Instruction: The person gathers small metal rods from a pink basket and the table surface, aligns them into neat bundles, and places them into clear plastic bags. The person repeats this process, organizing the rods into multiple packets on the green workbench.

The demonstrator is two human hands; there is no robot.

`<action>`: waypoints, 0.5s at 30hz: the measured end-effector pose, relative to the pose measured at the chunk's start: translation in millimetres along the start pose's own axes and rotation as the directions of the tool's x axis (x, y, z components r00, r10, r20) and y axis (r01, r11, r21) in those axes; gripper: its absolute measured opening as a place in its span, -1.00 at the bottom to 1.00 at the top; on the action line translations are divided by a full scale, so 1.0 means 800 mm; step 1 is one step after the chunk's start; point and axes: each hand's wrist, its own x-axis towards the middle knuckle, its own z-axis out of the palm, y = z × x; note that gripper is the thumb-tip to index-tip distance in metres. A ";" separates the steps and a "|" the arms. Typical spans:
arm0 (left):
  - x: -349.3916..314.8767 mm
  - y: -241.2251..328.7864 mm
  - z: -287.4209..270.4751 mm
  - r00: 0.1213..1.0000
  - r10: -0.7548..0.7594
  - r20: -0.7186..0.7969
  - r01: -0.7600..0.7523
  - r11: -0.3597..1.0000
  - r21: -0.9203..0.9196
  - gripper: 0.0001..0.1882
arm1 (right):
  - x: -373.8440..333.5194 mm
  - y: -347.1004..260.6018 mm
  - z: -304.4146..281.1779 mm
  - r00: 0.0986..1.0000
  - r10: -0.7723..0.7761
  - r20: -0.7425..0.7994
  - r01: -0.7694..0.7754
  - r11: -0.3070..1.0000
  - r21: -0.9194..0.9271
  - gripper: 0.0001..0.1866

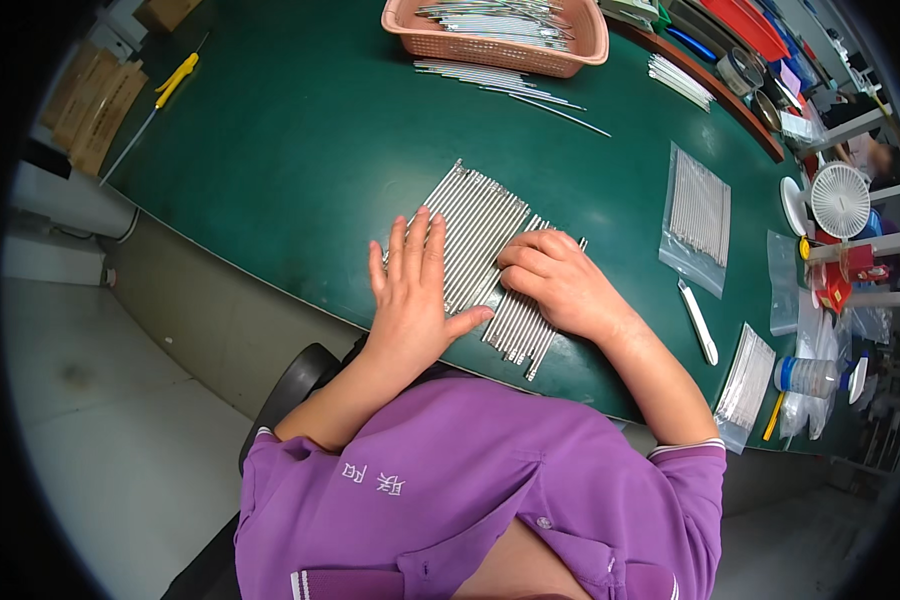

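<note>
Both hands flat, palms down, on metal rods (475, 215).

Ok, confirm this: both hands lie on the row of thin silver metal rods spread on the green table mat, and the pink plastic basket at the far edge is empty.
Not quite. The head view shows the pink plastic basket holding more thin silver rods, not empty. The rest stands: the left hand and right hand both lie on the row of thin silver metal rods on the green table mat.

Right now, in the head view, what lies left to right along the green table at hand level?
Left hand flat on the row of thin metal rods → right hand → clear plastic bag of rods → small white round fan.
</note>
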 end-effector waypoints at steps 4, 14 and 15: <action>-0.001 -0.001 -0.001 1.000 -0.003 -0.012 0.003 1.000 -0.025 0.16 | 0.001 -0.003 0.006 0.997 0.081 -0.020 -0.080 0.996 0.028 -0.79; -0.001 -0.004 -0.004 1.000 -0.009 -0.027 0.008 0.999 -0.043 0.03 | 0.012 -0.005 0.009 0.998 0.065 -0.023 -0.065 0.998 -0.001 -0.84; -0.001 -0.005 -0.004 0.999 -0.008 -0.034 0.006 0.999 -0.045 0.01 | 0.015 -0.005 0.007 0.998 0.047 -0.047 -0.047 0.999 -0.002 -0.85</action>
